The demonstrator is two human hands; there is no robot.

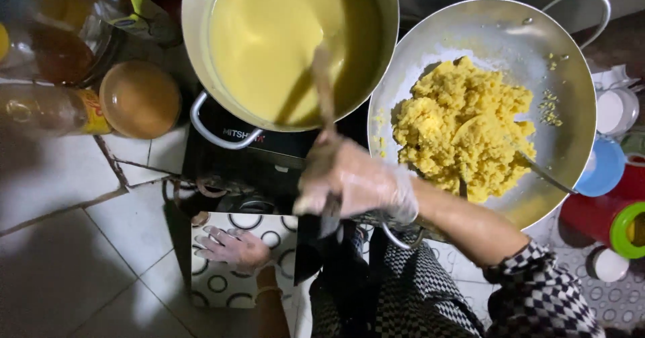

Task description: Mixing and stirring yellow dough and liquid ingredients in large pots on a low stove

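Head view: my right hand (355,185), gloved in clear plastic, is clamped around the handle of a wooden spoon (324,86). The spoon's far end sits in the yellow liquid batter (269,35) inside the steel pot (384,15), far centre, on a black stove (242,156). Motion blur on spoon and hand.

My left hand (232,247), also gloved, rests flat with fingers spread on a white cloth with black rings (222,291), near left, holding nothing.

Right of the pot: a wide steel pan (571,82) with a mound of yellow crumbly mixture (463,130) and a metal spoon (544,173) lying in it.

Far left: a jar with a brown lid (140,99) and a lying bottle (47,109). Far right: blue, red and green containers (605,197).
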